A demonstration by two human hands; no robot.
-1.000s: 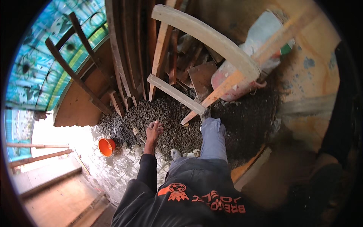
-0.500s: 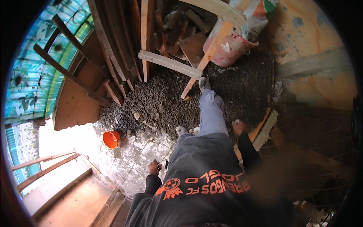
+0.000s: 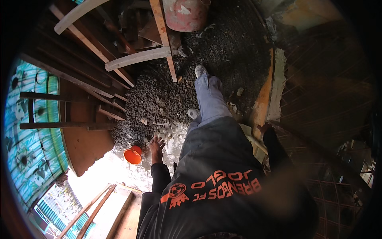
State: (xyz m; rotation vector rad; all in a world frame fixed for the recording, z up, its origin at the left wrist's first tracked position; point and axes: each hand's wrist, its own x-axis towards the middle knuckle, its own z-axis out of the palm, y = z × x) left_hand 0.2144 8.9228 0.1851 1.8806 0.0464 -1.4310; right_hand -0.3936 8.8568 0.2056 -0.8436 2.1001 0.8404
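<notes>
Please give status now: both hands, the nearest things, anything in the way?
Left hand open, empty, beside orange bucket. Right hand against orange board edge, grip unclear. Gravel pile and leaning planks ahead.

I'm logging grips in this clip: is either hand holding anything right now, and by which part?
The left hand is open, fingers spread, holding nothing. The right hand is too dark to tell.

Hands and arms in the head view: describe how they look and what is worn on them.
Both hands are bare, with no gloves, rings or watch visible. The left hand comes out of a long black sleeve that ends at the wrist. The right hand is small and partly hidden; its arm wears the same black sleeve. The sleeves belong to a black top with orange lettering and a ball emblem.
</notes>
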